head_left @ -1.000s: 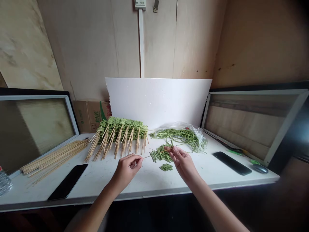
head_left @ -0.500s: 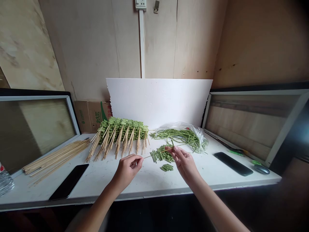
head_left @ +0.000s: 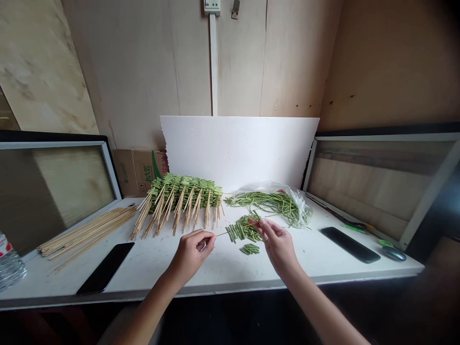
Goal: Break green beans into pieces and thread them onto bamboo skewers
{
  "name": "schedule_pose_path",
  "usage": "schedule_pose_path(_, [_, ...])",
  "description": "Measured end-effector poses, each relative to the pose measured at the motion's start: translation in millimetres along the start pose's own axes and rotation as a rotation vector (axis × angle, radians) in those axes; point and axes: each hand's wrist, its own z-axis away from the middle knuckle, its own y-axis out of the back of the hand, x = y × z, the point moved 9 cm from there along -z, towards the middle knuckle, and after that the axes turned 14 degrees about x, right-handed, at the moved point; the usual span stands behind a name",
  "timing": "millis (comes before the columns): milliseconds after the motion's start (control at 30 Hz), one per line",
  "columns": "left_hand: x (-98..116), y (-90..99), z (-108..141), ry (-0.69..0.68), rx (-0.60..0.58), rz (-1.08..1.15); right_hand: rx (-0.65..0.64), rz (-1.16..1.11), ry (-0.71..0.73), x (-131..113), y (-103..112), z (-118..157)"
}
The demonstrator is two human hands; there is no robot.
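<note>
My left hand (head_left: 194, 249) is closed in a pinch on the near end of a thin bamboo skewer (head_left: 221, 234). Short cut pieces of green bean (head_left: 235, 233) are threaded crosswise along it. At the far end, the closed fingers of my right hand (head_left: 275, 237) pinch a bean piece (head_left: 256, 215) beside the skewer's tip; the fingertips partly hide the contact. Behind and below the skewer lies a heap of cut bean pieces (head_left: 254, 234), partly covered by it. A smaller cluster of pieces (head_left: 249, 248) rests nearer on the white table (head_left: 230, 273).
Finished bean skewers (head_left: 187, 189) are stacked at the back left, beside bare bamboo skewers (head_left: 86, 232). Uncut long beans (head_left: 269, 201) lie in a clear plastic bag (head_left: 304, 211). Phones (head_left: 106, 268) (head_left: 350, 244), a mouse (head_left: 394, 253) and a water bottle (head_left: 10, 263) stand around.
The bean piece at my right fingertips has tipped from nearly upright to leaning left. Both hands stay about the same distance apart. The whole view has shifted slightly.
</note>
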Motion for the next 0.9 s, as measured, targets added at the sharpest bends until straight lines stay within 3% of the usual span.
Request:
schedule_pose_path(367, [-1,0.3,0,0.015,0.009,0.033,-0.005,-0.045,-0.014,-8,0,1])
schedule_pose_path(633, [7,1.8,-1,-0.043,-0.005,0.002,-0.055,0.010,-0.008,-9,-4,-2])
schedule_pose_path(900, [10,1.1,0,-0.091,0.010,-0.011,-0.018,0.031,0.052,-7,-3,6])
